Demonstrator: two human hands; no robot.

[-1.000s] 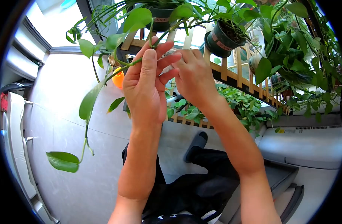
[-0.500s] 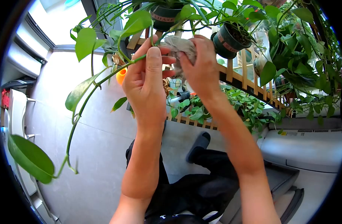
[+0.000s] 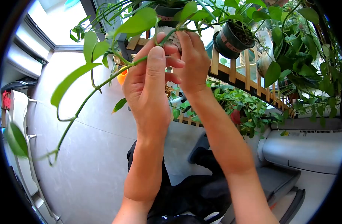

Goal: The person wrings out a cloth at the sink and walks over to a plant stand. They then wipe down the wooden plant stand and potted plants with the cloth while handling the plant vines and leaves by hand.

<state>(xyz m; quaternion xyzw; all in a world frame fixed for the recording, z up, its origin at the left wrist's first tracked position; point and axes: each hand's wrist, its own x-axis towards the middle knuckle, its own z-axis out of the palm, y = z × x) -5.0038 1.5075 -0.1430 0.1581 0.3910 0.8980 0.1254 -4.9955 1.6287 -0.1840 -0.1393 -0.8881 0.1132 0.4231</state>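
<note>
My left hand (image 3: 150, 84) pinches the green stem of a trailing vine (image 3: 84, 101) between thumb and fingers. The vine's long end hangs down to the left, with several broad leaves along it. Just right of that grip, my right hand (image 3: 195, 63) is closed on a crumpled greyish cloth (image 3: 173, 40), mostly hidden behind the fingers. The cloth is close to the stem and a leaf above; whether it touches either I cannot tell. Directly above both hands hangs a dark green pot (image 3: 166, 15) with a pale label.
Another green pot (image 3: 231, 42) sits at the wooden slatted rack (image 3: 249, 78) on the right, amid dense foliage (image 3: 305, 56). An orange object (image 3: 122, 75) shows behind my left hand. A silvery rounded appliance (image 3: 303, 151) stands at lower right. Grey floor (image 3: 92, 160) spreads out on the left.
My right hand has moved left with the cloth, up against my left hand's fingers. The hanging vine has swung and its leaves have turned.
</note>
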